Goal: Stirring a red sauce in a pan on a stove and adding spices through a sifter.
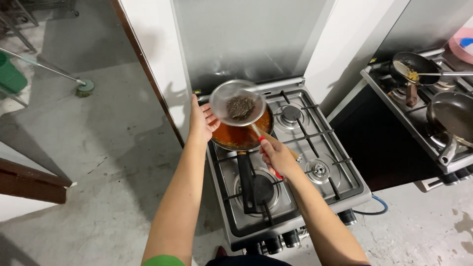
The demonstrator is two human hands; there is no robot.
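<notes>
We hold the strainer [238,103] over the pan [241,135] of red sauce on the far left burner. Our right hand [277,155] squeezes its handle; our left hand [203,120], fingers spread, touches the rim. If we tip it, the dark bits could fall in and hot sauce could splash us.

Showing: two stoves [315,162] [423,123], three pans [241,135] [416,64] [453,116], one sieve [237,103], two hands [203,120] [277,155], one mop [84,87].

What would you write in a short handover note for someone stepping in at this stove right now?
Right hand: gripping the handle of a mesh strainer held over the pan.
Left hand: open, fingers at the strainer's rim.
Strainer holds dark solids; pan of orange-red sauce sits on the stove's rear-left burner.
Done: solids are in the strainer.
Left: strainer not yet set down.
</notes>
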